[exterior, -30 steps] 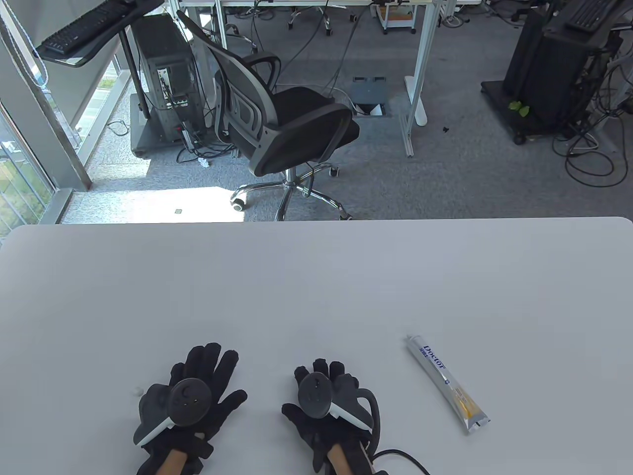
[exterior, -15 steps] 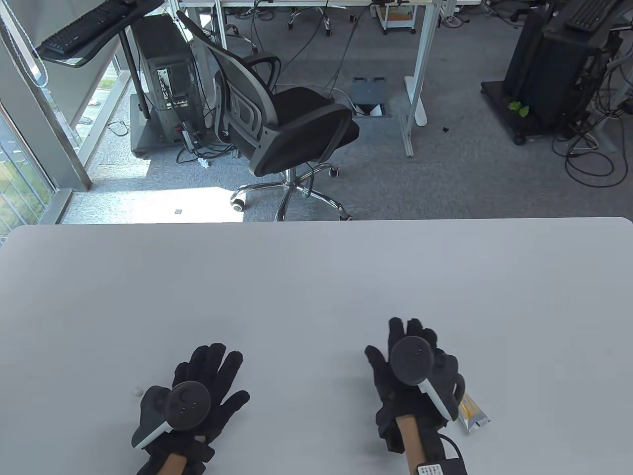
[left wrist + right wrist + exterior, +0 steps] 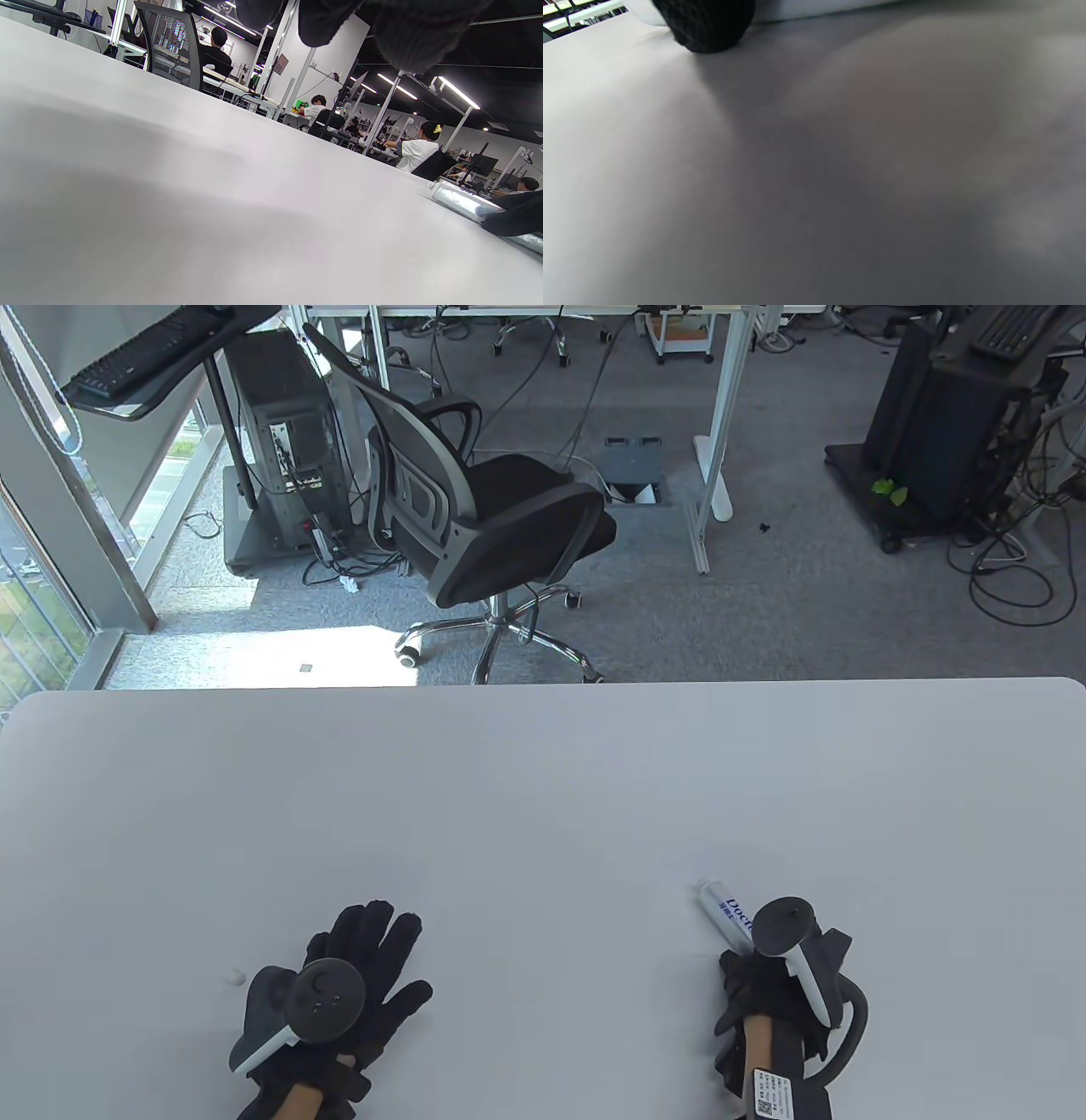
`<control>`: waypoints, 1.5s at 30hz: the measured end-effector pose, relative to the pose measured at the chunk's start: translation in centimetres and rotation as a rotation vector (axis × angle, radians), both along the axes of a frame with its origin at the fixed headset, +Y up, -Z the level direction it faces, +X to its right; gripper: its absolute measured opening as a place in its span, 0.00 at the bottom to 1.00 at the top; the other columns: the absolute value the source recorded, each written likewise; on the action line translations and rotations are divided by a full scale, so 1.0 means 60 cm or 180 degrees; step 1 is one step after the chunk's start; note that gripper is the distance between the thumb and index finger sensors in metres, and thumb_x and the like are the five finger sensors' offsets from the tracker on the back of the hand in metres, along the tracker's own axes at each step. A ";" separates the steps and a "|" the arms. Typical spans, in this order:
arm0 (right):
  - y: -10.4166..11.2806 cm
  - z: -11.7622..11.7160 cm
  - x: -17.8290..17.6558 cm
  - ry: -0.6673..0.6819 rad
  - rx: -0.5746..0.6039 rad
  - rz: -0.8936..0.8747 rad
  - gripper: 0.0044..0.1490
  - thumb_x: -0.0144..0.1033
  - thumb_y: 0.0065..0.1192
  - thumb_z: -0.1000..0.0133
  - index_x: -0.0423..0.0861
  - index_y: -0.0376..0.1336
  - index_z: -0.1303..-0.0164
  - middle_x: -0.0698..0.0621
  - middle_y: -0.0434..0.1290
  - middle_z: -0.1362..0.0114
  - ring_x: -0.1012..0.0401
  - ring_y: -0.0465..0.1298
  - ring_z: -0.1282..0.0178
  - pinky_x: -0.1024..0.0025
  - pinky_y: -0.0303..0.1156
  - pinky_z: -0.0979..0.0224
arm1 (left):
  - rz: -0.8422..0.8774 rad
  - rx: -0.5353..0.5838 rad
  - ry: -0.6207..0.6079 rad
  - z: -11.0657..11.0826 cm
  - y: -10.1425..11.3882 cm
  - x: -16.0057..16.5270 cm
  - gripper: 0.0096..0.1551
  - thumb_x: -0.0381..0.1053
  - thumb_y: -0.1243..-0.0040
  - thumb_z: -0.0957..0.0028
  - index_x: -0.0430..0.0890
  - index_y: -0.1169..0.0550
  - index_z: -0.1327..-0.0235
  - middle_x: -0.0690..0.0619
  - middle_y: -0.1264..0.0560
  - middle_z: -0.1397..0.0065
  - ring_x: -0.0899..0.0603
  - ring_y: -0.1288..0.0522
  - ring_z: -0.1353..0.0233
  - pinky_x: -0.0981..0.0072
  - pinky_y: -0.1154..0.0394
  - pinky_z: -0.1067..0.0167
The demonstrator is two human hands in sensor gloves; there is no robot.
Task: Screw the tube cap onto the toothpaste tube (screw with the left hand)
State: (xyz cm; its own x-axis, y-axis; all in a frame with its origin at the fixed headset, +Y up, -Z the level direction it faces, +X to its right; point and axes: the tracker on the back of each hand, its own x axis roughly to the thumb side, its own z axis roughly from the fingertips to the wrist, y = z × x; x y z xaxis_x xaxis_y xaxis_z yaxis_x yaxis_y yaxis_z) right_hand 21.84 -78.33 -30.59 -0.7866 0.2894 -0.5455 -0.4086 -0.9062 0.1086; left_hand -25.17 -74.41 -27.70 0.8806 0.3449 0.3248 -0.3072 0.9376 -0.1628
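Observation:
The toothpaste tube (image 3: 724,904) lies on the white table (image 3: 543,797) at the front right, its open nozzle pointing away. My right hand (image 3: 758,977) is turned on its side over the tube's middle and grips it, with the thumb on its left side; the tube's rear half is hidden. In the left wrist view a dark finger lies across the tube (image 3: 458,199). A fingertip (image 3: 706,23) touches the tube (image 3: 806,10) in the right wrist view. The small white cap (image 3: 235,977) sits on the table just left of my left hand (image 3: 361,971), which rests flat, fingers spread, holding nothing.
A black office chair (image 3: 484,517) stands on the floor beyond the table's far edge. A cable (image 3: 853,1027) loops from my right wrist.
My right hand has moved right from beside the left hand, passed over the tube, then turned on its side and closed on the tube. The left hand and the cap have barely moved.

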 end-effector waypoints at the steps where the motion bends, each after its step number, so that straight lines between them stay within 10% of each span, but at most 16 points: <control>1: 0.003 0.002 -0.004 -0.0045 0.0217 0.0191 0.35 0.37 0.63 0.38 0.46 0.52 0.23 0.32 0.46 0.15 0.30 0.46 0.17 0.25 0.45 0.27 | 0.0003 -0.0005 -0.0004 0.000 0.000 0.001 0.45 0.71 0.53 0.39 0.57 0.48 0.11 0.44 0.56 0.10 0.35 0.59 0.14 0.32 0.58 0.26; 11: 0.057 0.016 -0.029 0.0454 0.0958 -0.0891 0.35 0.32 0.58 0.37 0.46 0.47 0.23 0.35 0.59 0.22 0.31 0.62 0.21 0.26 0.54 0.29 | 0.0020 -0.0064 0.0021 -0.001 -0.004 -0.002 0.45 0.71 0.53 0.39 0.56 0.47 0.11 0.44 0.55 0.11 0.35 0.59 0.14 0.33 0.57 0.26; 21: 0.162 0.035 -0.210 0.1334 0.1831 -0.2216 0.31 0.36 0.59 0.37 0.51 0.52 0.25 0.36 0.59 0.24 0.34 0.62 0.26 0.28 0.56 0.30 | 0.0004 -0.0043 0.0016 0.003 -0.004 0.000 0.45 0.71 0.52 0.39 0.56 0.47 0.12 0.44 0.55 0.11 0.35 0.57 0.14 0.33 0.57 0.26; 28: 0.080 0.037 -0.308 0.1366 0.1181 -0.3098 0.31 0.35 0.58 0.36 0.50 0.52 0.24 0.34 0.59 0.25 0.32 0.62 0.28 0.27 0.56 0.31 | 0.0273 0.0031 0.0080 -0.001 0.045 -0.022 0.44 0.70 0.52 0.39 0.56 0.46 0.12 0.44 0.53 0.11 0.34 0.55 0.14 0.32 0.55 0.25; 36: 0.059 0.035 -0.311 0.1604 0.0898 -0.2407 0.31 0.35 0.58 0.36 0.49 0.53 0.24 0.33 0.60 0.25 0.31 0.62 0.27 0.27 0.55 0.31 | -0.0739 0.0192 0.0597 0.004 0.149 -0.146 0.38 0.69 0.48 0.40 0.56 0.31 0.18 0.46 0.28 0.20 0.38 0.25 0.25 0.33 0.36 0.29; 45: 0.058 0.041 -0.319 0.1780 0.0837 -0.2295 0.31 0.34 0.58 0.36 0.49 0.53 0.24 0.33 0.60 0.25 0.32 0.64 0.29 0.27 0.55 0.31 | -0.1572 -0.0242 0.1082 -0.002 0.065 -0.234 0.39 0.63 0.38 0.42 0.58 0.35 0.17 0.49 0.27 0.21 0.40 0.24 0.26 0.35 0.35 0.29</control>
State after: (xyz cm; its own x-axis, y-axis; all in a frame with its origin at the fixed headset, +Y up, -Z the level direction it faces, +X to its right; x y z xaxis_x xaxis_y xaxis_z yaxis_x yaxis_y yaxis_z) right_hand 2.67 -74.83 -28.12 -0.4978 0.8672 0.0078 -0.8299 -0.4789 0.2863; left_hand -39.22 -70.51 -27.81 0.9927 -0.1200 -0.0124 0.1150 0.9722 -0.2039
